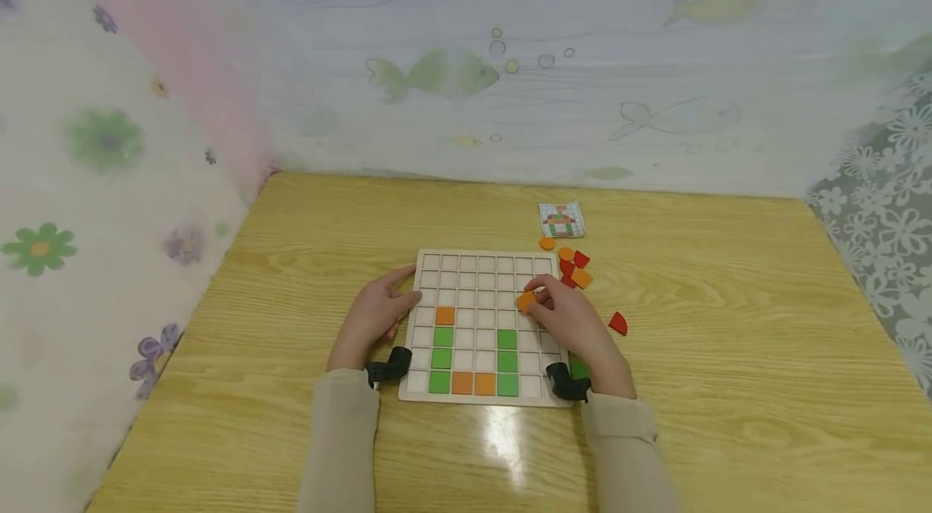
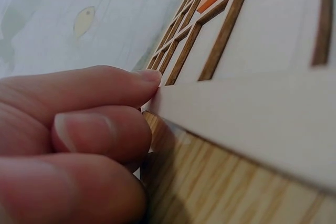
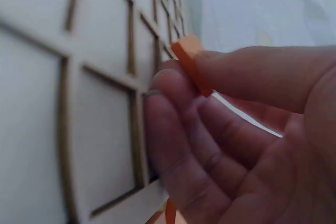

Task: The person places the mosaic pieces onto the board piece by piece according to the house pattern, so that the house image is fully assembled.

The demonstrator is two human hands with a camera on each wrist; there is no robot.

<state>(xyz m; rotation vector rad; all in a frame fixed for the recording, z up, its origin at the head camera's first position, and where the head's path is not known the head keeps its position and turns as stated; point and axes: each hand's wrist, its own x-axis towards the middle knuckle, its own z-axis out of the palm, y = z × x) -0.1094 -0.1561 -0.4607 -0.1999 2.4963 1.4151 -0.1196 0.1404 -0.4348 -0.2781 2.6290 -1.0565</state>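
Observation:
A pale wooden grid board point(image 1: 468, 281) lies on the table. The right hand point(image 1: 571, 319) pinches an orange square tile point(image 1: 526, 302) between thumb and fingers, over the board's right side. In the right wrist view the tile point(image 3: 185, 56) is tilted above the grid, with the other fingertips right at the board's surface. Beside the left edge, the left hand point(image 1: 374, 309) touches the rim with thumb and fingertips. Two columns of green square tiles point(image 1: 507, 361) sit in the grid, with orange tiles point(image 1: 473, 383) between them in the bottom row and another orange tile point(image 1: 445, 315) atop the left column.
Right of the board lie loose orange and red pieces point(image 1: 581, 278), and a red quarter-circle piece point(image 1: 618, 324) apart from them. Green pieces point(image 1: 579, 368) show partly behind the right wrist. A small pattern card point(image 1: 561, 219) lies behind the board. Printed walls border the table.

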